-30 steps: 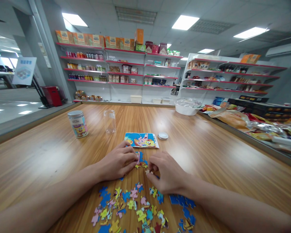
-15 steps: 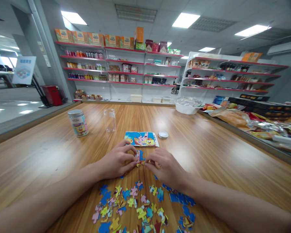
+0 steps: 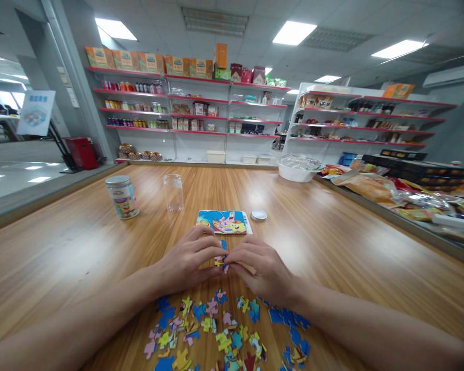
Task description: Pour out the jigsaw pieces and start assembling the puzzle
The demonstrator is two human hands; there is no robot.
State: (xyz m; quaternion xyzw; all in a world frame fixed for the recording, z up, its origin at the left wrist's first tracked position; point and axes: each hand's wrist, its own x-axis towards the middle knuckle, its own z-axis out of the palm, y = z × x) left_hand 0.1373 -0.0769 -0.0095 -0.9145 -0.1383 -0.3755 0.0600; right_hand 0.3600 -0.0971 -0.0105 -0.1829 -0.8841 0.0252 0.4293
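Several joined jigsaw puzzle pieces (image 3: 218,260) lie on the wooden table between my hands, partly covered by fingers. My left hand (image 3: 193,253) is curled over their left side, its fingertips pressed on them. From the right, my right hand (image 3: 259,263) pinches at their edge, fingertips meeting those of the left. Just beyond lies a picture card (image 3: 226,222) with a cartoon on blue. Closer to me, loose puzzle pieces (image 3: 224,340) in blue, yellow and pink are scattered between my forearms.
A printed can (image 3: 122,198) and a clear plastic jar (image 3: 173,193) stand at the back left. A round metal lid (image 3: 259,215) lies right of the card. Farther back are a white basin (image 3: 297,170), packaged goods (image 3: 375,188) and stocked shelves (image 3: 201,98).
My hands have drawn together over the joined pieces, so their fingertips now meet and hide more of them. The right hand has shifted slightly left. The view has moved a little.
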